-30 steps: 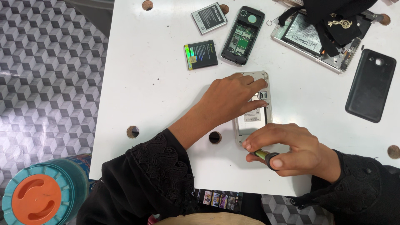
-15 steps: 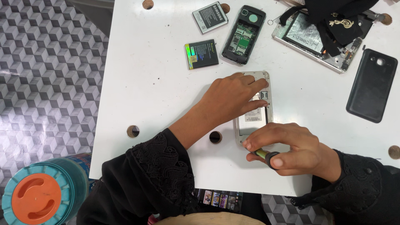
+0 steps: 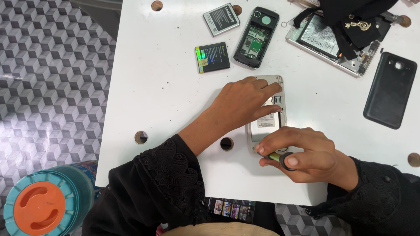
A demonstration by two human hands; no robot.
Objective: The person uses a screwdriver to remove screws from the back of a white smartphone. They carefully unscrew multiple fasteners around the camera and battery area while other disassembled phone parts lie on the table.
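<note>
A silver-framed phone (image 3: 272,119) lies back-up on the white table (image 3: 166,87) with its cover off. My left hand (image 3: 243,100) rests flat across its upper half, pinning it down. My right hand (image 3: 306,155) grips a small screwdriver (image 3: 280,158) with a yellow-green shaft and black cap, its tip at the phone's lower left corner. The screwdriver tip itself is hidden by my fingers.
A dark phone back cover (image 3: 389,89) lies at right. At the back sit a second opened black phone (image 3: 256,37), two loose batteries (image 3: 212,57) (image 3: 221,19), and an opened tablet (image 3: 332,43) under black cloth. A teal-and-orange container (image 3: 39,207) stands on the patterned floor.
</note>
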